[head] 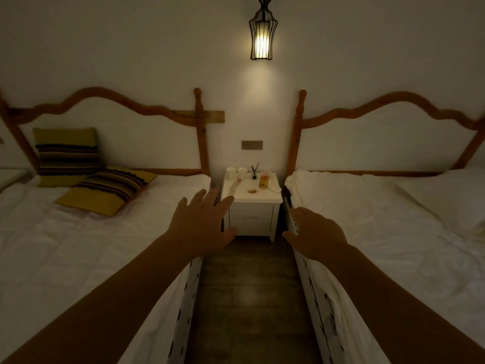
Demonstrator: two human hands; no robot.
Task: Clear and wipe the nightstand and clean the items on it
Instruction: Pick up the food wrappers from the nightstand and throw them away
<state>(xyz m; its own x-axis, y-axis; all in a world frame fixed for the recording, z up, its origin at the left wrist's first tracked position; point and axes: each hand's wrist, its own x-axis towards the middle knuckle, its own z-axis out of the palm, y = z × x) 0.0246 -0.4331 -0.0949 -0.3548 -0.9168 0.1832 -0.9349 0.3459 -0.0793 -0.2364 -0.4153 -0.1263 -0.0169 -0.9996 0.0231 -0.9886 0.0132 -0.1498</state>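
Note:
A small white nightstand stands against the far wall between two beds. On its top I see two white cups, a dark reed diffuser, an orange wrapper or packet, a crumpled white tissue and a small brown scrap. My left hand is stretched forward, fingers spread, holding nothing, short of the nightstand's left front corner. My right hand is also extended and empty, lower and to the right of the nightstand.
A narrow aisle of dark wood floor leads to the nightstand. The left bed carries two striped yellow cushions. The right bed has white bedding. A lit caged lamp hangs above.

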